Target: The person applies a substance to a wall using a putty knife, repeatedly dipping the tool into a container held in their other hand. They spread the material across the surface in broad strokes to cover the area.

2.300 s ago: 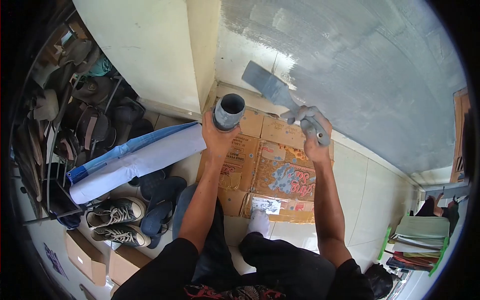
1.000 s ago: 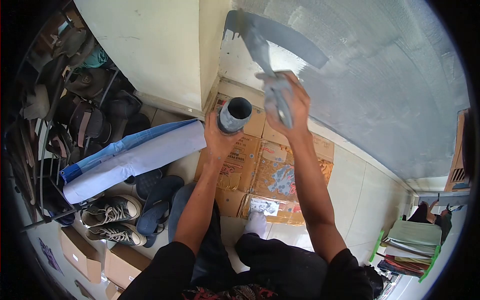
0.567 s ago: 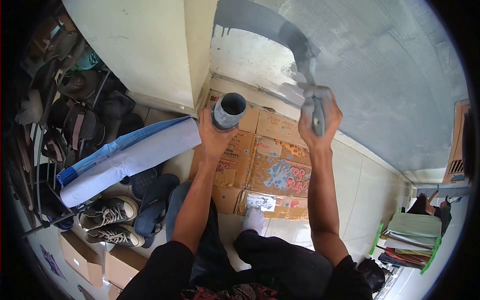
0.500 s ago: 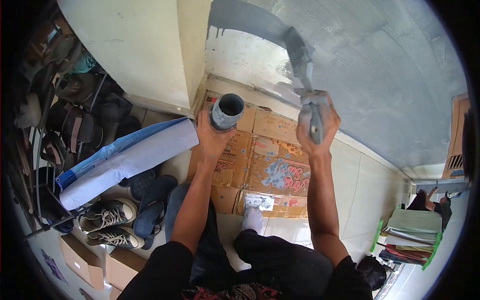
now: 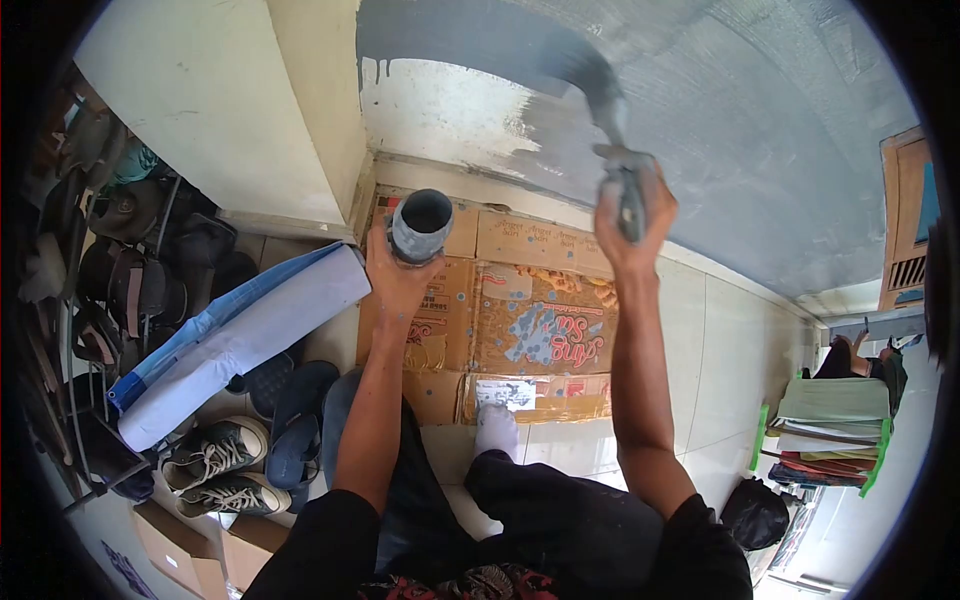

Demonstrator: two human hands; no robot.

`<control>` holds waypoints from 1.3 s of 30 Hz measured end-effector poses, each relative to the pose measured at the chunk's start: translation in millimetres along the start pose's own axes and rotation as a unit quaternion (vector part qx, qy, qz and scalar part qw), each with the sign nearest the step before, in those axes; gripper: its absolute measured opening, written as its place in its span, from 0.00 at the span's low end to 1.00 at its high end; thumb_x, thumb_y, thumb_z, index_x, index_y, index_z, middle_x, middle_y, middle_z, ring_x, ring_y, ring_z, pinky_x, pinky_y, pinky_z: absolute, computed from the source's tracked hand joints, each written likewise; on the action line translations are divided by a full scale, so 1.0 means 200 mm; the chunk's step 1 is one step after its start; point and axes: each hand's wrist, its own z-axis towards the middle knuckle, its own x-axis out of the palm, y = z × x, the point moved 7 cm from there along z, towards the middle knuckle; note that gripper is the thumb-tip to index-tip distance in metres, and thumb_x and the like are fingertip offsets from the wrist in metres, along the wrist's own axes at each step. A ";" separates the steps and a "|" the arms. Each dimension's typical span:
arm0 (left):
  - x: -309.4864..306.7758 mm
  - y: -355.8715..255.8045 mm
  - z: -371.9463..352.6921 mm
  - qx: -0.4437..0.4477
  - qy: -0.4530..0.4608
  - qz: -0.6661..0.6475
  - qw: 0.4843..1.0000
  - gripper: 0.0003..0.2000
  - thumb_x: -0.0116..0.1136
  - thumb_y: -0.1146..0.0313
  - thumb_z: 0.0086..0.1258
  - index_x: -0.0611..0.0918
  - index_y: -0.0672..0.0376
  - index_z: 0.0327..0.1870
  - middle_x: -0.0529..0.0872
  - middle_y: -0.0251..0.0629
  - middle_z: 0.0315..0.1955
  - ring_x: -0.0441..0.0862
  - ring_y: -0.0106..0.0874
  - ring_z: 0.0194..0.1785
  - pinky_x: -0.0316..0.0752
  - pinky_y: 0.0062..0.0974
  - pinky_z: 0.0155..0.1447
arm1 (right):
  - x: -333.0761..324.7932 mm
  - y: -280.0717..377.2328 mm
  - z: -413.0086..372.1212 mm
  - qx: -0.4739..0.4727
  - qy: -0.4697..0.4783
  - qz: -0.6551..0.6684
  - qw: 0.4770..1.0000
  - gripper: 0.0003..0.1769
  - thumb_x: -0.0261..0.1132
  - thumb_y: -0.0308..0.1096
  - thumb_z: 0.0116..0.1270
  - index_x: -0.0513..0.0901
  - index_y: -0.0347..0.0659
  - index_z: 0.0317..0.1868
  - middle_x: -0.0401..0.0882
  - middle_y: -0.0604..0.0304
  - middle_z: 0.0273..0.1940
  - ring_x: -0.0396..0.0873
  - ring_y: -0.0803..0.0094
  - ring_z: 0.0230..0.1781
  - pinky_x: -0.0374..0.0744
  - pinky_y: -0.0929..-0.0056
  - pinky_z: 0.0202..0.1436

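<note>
Wrapped around a grey paint-smeared cup (image 5: 422, 228), my left hand (image 5: 405, 280) holds it upright over the cardboard; the inside looks dark. My right hand (image 5: 635, 210) grips the handle of a paintbrush (image 5: 610, 115). The bristles, blurred by motion, are against the wall (image 5: 700, 130), on its grey painted part. An off-white unpainted patch (image 5: 440, 115) lies to the left below the brush, with grey drips along its upper edge.
Flattened cardboard (image 5: 545, 335) with grey spots covers the floor by the wall. Left are a rolled white-and-blue sheet (image 5: 245, 345), sneakers (image 5: 215, 455), sandals (image 5: 295, 420) and a cluttered shoe rack (image 5: 140, 250). A pillar (image 5: 220, 110) juts out. Folded cloths (image 5: 830, 430) stand right.
The view has shifted a little to the right. The brush has moved against the wall, its bristles now more smeared by motion. Both hands keep hold of the cup and brush.
</note>
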 end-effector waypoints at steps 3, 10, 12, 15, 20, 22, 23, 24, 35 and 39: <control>0.03 0.03 -0.02 0.011 0.011 0.017 1.000 0.39 0.82 0.76 0.45 0.74 0.68 0.62 0.83 0.51 0.54 0.85 0.41 0.56 0.84 0.39 0.58 | -0.15 -0.06 -0.10 0.050 -0.010 -0.004 0.999 0.09 0.59 0.18 0.59 0.81 0.35 0.39 0.89 0.47 0.40 0.84 0.59 0.33 0.82 0.63 0.40; 0.05 0.03 -0.03 -0.035 0.034 -0.024 0.999 0.39 0.83 0.76 0.44 0.74 0.68 0.61 0.82 0.51 0.54 0.85 0.42 0.57 0.83 0.39 0.59 | 0.27 0.24 -0.07 -0.145 0.063 0.134 0.978 0.15 0.66 0.20 0.47 0.81 0.37 0.39 0.82 0.51 0.37 0.82 0.50 0.38 0.82 0.57 0.41; 0.01 -0.03 -0.01 -0.008 0.015 -0.009 1.000 0.35 0.83 0.74 0.42 0.76 0.65 0.54 0.80 0.52 0.46 0.81 0.54 0.52 0.77 0.45 0.55 | 0.48 0.29 -0.04 -0.146 0.080 0.194 0.967 0.16 0.69 0.20 0.48 0.81 0.36 0.41 0.83 0.51 0.39 0.81 0.51 0.40 0.81 0.56 0.42; -0.02 0.00 0.01 0.003 0.000 0.026 1.000 0.35 0.83 0.75 0.41 0.77 0.64 0.54 0.80 0.52 0.46 0.81 0.54 0.51 0.77 0.45 0.55 | 0.74 0.32 0.02 -0.133 0.089 0.229 0.960 0.16 0.71 0.20 0.49 0.81 0.37 0.40 0.84 0.52 0.40 0.81 0.52 0.40 0.81 0.57 0.43; -0.01 0.07 0.03 -0.014 -0.005 0.021 1.000 0.37 0.83 0.73 0.41 0.76 0.65 0.57 0.81 0.52 0.48 0.82 0.53 0.52 0.78 0.43 0.54 | 0.75 0.25 0.02 -0.091 0.076 0.163 0.979 0.13 0.63 0.17 0.52 0.82 0.34 0.40 0.86 0.52 0.40 0.82 0.58 0.36 0.82 0.63 0.41; -0.01 0.07 0.01 -0.017 -0.003 0.030 0.999 0.40 0.84 0.71 0.41 0.75 0.67 0.59 0.83 0.52 0.48 0.83 0.50 0.52 0.80 0.40 0.54 | 0.64 0.16 -0.05 -0.079 0.072 0.118 0.987 0.13 0.65 0.17 0.52 0.82 0.35 0.40 0.85 0.52 0.39 0.81 0.56 0.36 0.81 0.61 0.40; -0.01 0.04 0.01 -0.004 -0.003 0.035 0.999 0.38 0.84 0.72 0.41 0.75 0.66 0.58 0.82 0.51 0.47 0.83 0.50 0.51 0.79 0.41 0.54 | 0.58 0.11 -0.09 -0.067 0.063 0.070 0.993 0.14 0.67 0.18 0.51 0.81 0.36 0.40 0.83 0.52 0.37 0.80 0.54 0.35 0.80 0.59 0.38; -0.01 0.01 0.01 0.008 -0.002 0.041 0.999 0.37 0.84 0.72 0.42 0.75 0.66 0.56 0.82 0.51 0.45 0.83 0.50 0.49 0.79 0.42 0.53 | 0.51 0.09 -0.14 -0.066 0.064 0.070 0.993 0.14 0.67 0.18 0.51 0.81 0.36 0.40 0.83 0.52 0.37 0.80 0.54 0.35 0.80 0.59 0.38; 0.04 0.02 -0.02 -0.017 0.012 -0.005 1.000 0.36 0.82 0.73 0.42 0.76 0.64 0.57 0.81 0.52 0.50 0.82 0.53 0.53 0.79 0.43 0.57 | 0.59 0.27 -0.12 -0.114 0.109 0.178 0.971 0.13 0.63 0.18 0.54 0.82 0.34 0.42 0.82 0.50 0.38 0.82 0.53 0.37 0.81 0.62 0.41; 0.01 0.05 0.00 -0.021 0.004 0.029 0.999 0.36 0.82 0.73 0.42 0.76 0.64 0.57 0.81 0.52 0.49 0.82 0.54 0.52 0.78 0.45 0.56 | 0.80 0.29 -0.01 -0.086 0.132 0.215 0.964 0.17 0.69 0.19 0.52 0.81 0.37 0.44 0.82 0.51 0.37 0.80 0.53 0.41 0.80 0.57 0.41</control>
